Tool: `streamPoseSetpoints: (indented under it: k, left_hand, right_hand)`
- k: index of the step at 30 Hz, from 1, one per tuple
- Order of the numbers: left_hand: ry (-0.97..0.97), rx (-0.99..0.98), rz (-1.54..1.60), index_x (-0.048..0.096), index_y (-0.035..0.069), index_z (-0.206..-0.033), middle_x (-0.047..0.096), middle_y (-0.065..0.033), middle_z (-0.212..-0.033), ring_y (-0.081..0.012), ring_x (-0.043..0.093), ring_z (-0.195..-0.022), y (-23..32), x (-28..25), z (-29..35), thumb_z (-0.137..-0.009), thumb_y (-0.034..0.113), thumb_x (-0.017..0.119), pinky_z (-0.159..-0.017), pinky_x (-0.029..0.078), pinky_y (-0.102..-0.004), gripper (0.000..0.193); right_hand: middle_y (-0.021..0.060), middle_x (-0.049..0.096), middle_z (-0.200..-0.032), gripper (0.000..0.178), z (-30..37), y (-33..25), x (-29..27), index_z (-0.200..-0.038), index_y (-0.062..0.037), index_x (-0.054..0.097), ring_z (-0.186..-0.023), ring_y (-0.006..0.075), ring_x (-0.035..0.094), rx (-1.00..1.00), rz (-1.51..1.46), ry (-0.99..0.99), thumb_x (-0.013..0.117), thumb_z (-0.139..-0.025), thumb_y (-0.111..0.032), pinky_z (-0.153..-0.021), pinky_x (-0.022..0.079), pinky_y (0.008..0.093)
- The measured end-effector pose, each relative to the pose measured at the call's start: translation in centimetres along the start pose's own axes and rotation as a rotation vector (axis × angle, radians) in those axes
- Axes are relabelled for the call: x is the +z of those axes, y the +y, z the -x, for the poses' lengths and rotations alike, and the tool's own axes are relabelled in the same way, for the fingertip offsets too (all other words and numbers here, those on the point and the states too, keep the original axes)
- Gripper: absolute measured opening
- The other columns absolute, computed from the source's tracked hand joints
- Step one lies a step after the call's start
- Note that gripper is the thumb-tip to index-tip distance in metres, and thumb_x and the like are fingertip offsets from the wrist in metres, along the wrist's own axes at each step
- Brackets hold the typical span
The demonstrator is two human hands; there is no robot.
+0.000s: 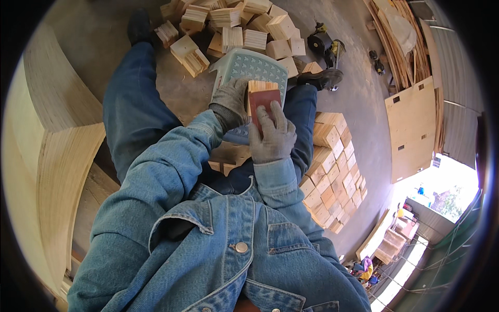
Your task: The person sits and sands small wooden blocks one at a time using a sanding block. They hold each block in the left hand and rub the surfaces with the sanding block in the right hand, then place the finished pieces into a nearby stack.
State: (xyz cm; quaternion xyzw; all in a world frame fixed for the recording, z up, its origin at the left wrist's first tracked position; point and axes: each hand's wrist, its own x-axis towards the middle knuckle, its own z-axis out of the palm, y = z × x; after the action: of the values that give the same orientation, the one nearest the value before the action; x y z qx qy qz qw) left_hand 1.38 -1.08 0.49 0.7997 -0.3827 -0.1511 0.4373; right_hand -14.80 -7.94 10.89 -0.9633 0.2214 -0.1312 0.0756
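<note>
My gloved left hand (232, 101) is closed on the left side of a pale wooden block (263, 86), steadying it over a pale blue-green plastic stool (257, 66) between my legs. In my gloved right hand (272, 134) is a flat reddish-brown sanding block (263, 100), pressed against the near face of the wood. My right fingers lie bent over the sanding block, and its lower part is hidden under them. The far edge of the wooden block shows layered grain. Both gloves are grey.
Loose wooden blocks (225, 18) lie heaped beyond the stool. A neat stack of blocks (332, 177) stands by my right leg. Large curved plywood pieces (65, 135) rise at my left. Yellow-and-black power tools (323, 44) rest on the floor near my right shoe.
</note>
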Motion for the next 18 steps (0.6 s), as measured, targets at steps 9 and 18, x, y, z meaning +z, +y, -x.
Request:
streamPoseSetpoints:
  k: [9, 18]
  left_hand:
    - [-0.015, -0.059, -0.113, 0.049, 0.011, -0.143, 0.061, -0.0197, -0.132, -0.0406, 0.061, -0.123, 0.7, 0.1, 0.1, -0.06, 0.036, 0.098, -0.109, 0.051, -0.0486, 0.1]
    - [-0.042, -0.044, -0.033, 0.045, 0.009, -0.15, 0.056, -0.0201, -0.141, -0.0392, 0.057, -0.133, 0.4, 0.0, 0.0, -0.058, 0.04, 0.098, -0.117, 0.047, -0.0468, 0.111]
  right_hand:
    - [0.0139, 0.064, -0.148, 0.055, -3.9, 4.1, -0.5, -0.135, -0.018, 0.074, -0.125, 0.0374, 0.064, 0.179, -0.012, 0.092, 0.086, -0.082, -0.024, -0.111, 0.049, 0.0471]
    - [0.0142, 0.06, -0.152, 0.057, -2.2, 3.8, 0.8, -0.136, -0.0193, 0.073, -0.124, 0.0418, 0.061, 0.12, -0.176, 0.052, 0.086, -0.081, -0.028, -0.106, 0.052, 0.051]
